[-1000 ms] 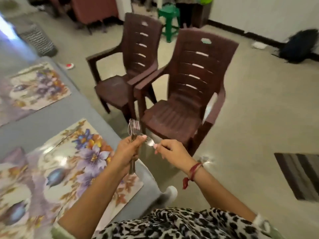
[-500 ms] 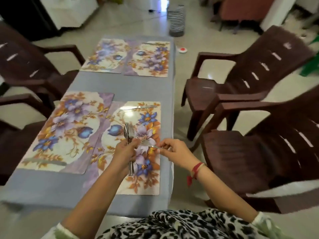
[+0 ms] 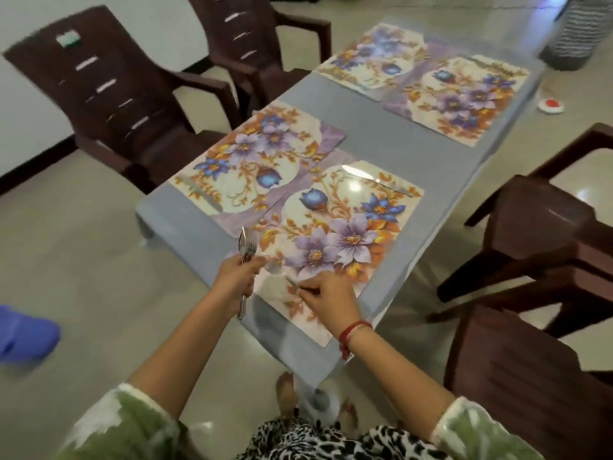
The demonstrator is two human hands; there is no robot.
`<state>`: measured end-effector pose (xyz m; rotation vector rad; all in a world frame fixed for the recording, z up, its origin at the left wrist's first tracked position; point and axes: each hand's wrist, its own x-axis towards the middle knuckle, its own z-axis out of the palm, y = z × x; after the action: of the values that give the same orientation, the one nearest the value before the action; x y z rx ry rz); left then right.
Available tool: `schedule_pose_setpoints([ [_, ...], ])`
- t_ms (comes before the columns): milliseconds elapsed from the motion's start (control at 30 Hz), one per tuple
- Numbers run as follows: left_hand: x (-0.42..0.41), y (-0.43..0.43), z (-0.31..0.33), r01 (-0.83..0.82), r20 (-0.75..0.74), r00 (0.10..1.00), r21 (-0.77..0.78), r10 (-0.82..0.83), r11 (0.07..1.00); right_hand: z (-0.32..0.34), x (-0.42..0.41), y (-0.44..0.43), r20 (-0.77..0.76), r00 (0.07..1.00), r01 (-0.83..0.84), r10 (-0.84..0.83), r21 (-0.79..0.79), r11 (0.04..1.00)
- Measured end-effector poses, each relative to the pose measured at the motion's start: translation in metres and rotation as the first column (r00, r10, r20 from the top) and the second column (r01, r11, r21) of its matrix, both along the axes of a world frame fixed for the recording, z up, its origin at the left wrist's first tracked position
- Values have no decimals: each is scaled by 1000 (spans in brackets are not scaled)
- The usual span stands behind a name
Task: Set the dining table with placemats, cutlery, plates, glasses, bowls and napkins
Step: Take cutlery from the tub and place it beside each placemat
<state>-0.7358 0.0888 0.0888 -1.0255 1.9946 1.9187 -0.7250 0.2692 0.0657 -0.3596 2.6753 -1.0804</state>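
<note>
Clamping cutlery bundle [image 3: 247, 244], left fingers [image 3: 252, 266]; right fingers [image 3: 307, 291] pinch probably spoon handle [image 3: 292, 282] over placemat [image 3: 351, 207].

Has drawn the spoon [image 3: 292, 282] away from the cutlery bundle [image 3: 247, 249] in the left hand [image 3: 237, 277], lowering it with the right hand [image 3: 326, 298] over the nearest placemat [image 3: 348, 207].
</note>
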Motion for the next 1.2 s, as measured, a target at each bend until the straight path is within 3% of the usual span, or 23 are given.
schedule_pose_setpoints([
  [167,-3,-23,-14,-32,101,994,-40,36,999,-15,-9,-30,73,994,-92,86,73,993],
  [400,0,-45,-30,-92,122,986,-144,110,985,-32,-10,-41,43,987,-161,155,285,945],
  [633,15,-51,-25,-145,87,984,-115,156,983,-32,-8,-49,-27,966,-214,255,464,859],
  [767,28,-47,-15,-166,49,985,-42,168,985,-31,-7,-50,-33,962,-223,270,470,854],
  [833,35,-43,-7,-174,33,984,-4,174,985,-29,-5,-47,-72,972,-183,225,373,910],
  [933,52,-30,7,-190,0,981,184,194,964,-16,7,-41,-88,995,45,-49,-51,998],
  [1000,65,-15,17,-190,-29,977,324,211,927,2,22,-39,36,987,161,-159,-360,919],
  [1067,77,3,26,-177,-61,973,411,221,894,23,41,-41,251,964,223,-89,-577,786],
  [1133,87,22,33,-161,-88,971,445,222,881,36,58,-38,388,921,272,14,-671,689],
  [1200,96,39,37,-118,-125,973,454,195,883,40,72,-30,432,902,310,28,-690,654],
])
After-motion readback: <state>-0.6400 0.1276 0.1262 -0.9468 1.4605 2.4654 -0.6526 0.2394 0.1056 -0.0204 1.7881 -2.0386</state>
